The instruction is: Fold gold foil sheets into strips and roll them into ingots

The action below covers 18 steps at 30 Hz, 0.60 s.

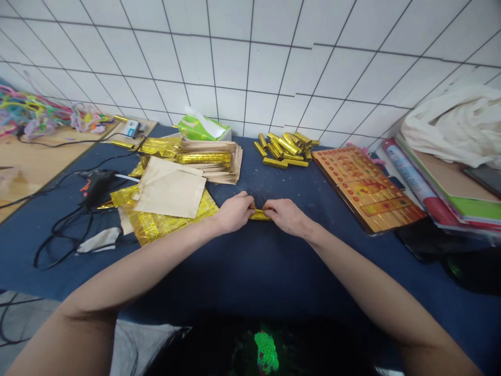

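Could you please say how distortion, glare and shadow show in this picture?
Head view throughout: lines on the white, black-gridded wall fan outward; glints catch the shiny gold foil tubes; the dark blue tabletop sinks into shadow nearest the wearer.

Bare arms angle inward, both hands (fingers curled) near each other.

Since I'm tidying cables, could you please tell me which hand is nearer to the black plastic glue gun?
Left. The left hand is right of the glue gun; the right hand is farther right.
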### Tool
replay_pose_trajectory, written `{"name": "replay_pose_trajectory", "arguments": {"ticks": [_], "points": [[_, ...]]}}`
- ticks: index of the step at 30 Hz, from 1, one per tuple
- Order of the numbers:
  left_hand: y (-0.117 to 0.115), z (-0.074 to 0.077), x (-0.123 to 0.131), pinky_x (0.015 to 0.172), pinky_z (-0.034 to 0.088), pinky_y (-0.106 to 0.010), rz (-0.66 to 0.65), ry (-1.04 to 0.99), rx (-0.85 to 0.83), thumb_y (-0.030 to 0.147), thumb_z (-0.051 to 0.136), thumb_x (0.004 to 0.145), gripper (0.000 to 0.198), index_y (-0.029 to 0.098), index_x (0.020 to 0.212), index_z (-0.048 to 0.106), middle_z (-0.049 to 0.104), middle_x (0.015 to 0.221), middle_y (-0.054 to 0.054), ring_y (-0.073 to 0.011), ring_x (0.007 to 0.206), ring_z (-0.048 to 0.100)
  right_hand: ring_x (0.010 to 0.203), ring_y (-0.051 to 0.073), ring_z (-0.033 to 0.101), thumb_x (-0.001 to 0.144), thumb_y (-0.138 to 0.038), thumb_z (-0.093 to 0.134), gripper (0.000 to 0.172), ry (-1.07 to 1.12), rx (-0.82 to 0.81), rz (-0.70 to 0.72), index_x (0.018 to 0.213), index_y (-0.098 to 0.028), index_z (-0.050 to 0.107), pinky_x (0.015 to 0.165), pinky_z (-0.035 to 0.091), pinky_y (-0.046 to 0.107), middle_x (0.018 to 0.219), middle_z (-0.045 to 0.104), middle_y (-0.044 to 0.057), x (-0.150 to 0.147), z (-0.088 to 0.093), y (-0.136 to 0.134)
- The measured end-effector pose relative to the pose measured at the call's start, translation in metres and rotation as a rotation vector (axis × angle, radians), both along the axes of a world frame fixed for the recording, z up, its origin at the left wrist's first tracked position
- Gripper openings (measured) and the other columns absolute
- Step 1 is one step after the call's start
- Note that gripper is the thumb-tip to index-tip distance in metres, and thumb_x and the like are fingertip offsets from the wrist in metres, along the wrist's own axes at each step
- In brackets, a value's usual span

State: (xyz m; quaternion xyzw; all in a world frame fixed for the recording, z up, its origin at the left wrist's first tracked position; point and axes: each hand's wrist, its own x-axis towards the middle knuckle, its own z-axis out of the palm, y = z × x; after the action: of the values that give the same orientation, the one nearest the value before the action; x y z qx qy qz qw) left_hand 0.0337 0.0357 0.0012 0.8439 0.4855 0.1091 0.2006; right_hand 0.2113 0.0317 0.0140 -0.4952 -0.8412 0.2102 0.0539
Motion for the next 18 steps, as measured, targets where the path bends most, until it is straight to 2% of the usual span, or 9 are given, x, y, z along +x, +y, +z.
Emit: {"name": "replay_pose_trajectory", "arguments": {"ticks": [9, 18], "points": [[0.0018, 0.0035, 0.0006, 0.073, 0.042, -0.029, -0.014, 0.030, 0.042, 0.019, 0.053, 0.078, 0.003, 0.018, 0.076, 0.056, 0.058, 0.080, -0.002, -0.0181, 0.081, 0.053, 0.066, 0.016, 0.057, 0.078, -0.014, 0.045, 0.013, 0.012, 0.003, -0.070, 0.080, -0.018, 0.057, 0.061, 0.036, 0.025, 0.070, 0.063, 0.003, -0.0013, -0.0020, -0.0019], [0.0019, 0.0046, 0.0006, 0.074, 0.042, -0.029, -0.003, 0.062, 0.037, 0.022, 0.053, 0.079, 0.005, 0.019, 0.078, 0.058, 0.057, 0.079, -0.002, -0.0187, 0.084, 0.053, 0.068, 0.017, 0.058, 0.079, -0.015, 0.043, 0.013, -0.069, 0.031, -0.056, 0.081, -0.018, 0.055, 0.061, 0.036, 0.026, 0.075, 0.065, 0.005, -0.0031, -0.0036, -0.0002]]}}
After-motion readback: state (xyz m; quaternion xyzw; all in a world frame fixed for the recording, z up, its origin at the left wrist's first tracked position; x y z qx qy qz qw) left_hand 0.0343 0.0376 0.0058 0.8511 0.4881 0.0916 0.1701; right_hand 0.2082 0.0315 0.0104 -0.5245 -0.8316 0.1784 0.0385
